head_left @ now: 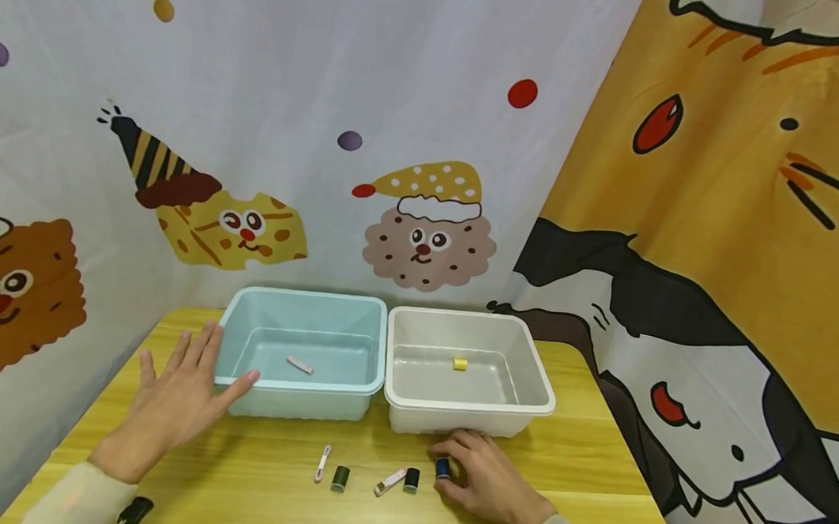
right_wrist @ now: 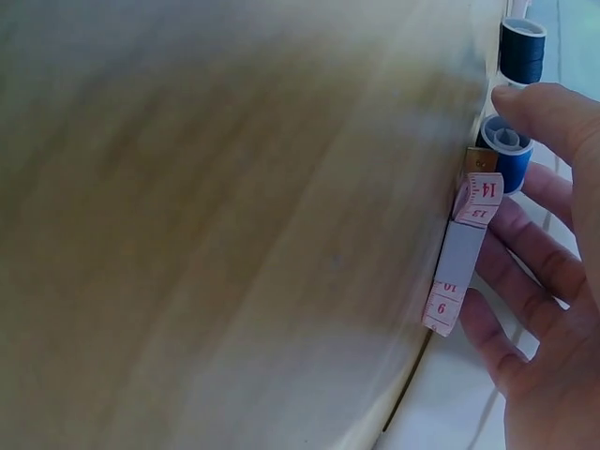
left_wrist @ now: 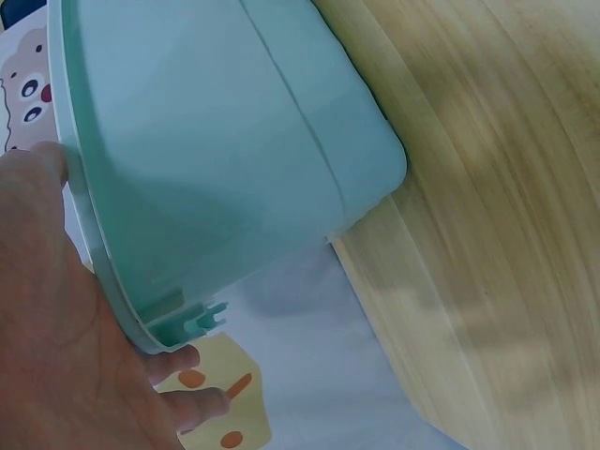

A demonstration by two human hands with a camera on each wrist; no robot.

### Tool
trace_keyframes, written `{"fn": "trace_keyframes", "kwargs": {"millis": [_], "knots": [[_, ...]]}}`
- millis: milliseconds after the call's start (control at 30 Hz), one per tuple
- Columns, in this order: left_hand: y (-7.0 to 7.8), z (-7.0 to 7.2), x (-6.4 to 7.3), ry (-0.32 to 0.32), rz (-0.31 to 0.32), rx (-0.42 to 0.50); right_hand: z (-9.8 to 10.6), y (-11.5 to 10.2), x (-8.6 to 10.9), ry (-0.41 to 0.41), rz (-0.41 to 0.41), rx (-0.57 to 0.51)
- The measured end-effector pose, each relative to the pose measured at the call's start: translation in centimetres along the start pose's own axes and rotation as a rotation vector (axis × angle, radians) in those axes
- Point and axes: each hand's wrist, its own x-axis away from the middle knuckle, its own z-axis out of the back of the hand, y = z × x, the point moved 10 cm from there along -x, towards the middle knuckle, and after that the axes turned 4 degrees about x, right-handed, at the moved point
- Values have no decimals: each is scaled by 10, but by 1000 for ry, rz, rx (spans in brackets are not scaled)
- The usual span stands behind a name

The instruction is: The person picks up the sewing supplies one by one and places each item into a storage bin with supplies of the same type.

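My left hand [head_left: 173, 399] is at the left side of the light blue basin [head_left: 298, 402], fingers spread and thumb over the rim at the front corner. In the left wrist view, the palm lies along that basin's rim [left_wrist: 89, 216]. My right hand [head_left: 482, 479] is low in front of the white basin [head_left: 468, 419], thumb and fingers on either side of a blue thread spool [head_left: 443, 468]. Beneath its fingers lies a folded tape measure [right_wrist: 459, 248], hidden in the head view. A dark green spool [head_left: 411, 480] and another folded tape [head_left: 390, 482] lie just left.
A green spool [head_left: 340, 479] and a narrow white folded strip [head_left: 322, 463] lie on the wooden table [head_left: 251, 491]. The blue basin contains a pinkish folded strip [head_left: 300, 364]; the white one contains a yellow spool [head_left: 460, 365]. A printed cloth [head_left: 429, 72] hangs behind.
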Motion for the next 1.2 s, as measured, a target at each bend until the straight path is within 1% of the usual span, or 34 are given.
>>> {"fn": "trace_keyframes", "kwargs": {"millis": [300,533,767,967,1200], "knots": [[4,3,1,7,-6,-11,-1,6,2,-10,-28,-19],[3,-1,3,0,-3,3,2,5,7,19,-9,-6],[0,-3,5,2,4,11,3,5,8,16,-14,-26],[-1,-1,3,3,4,13,7,4,6,37,-11,-19],[0,-1,2,-7,-1,24,16,1,6,65,-11,-5]]}}
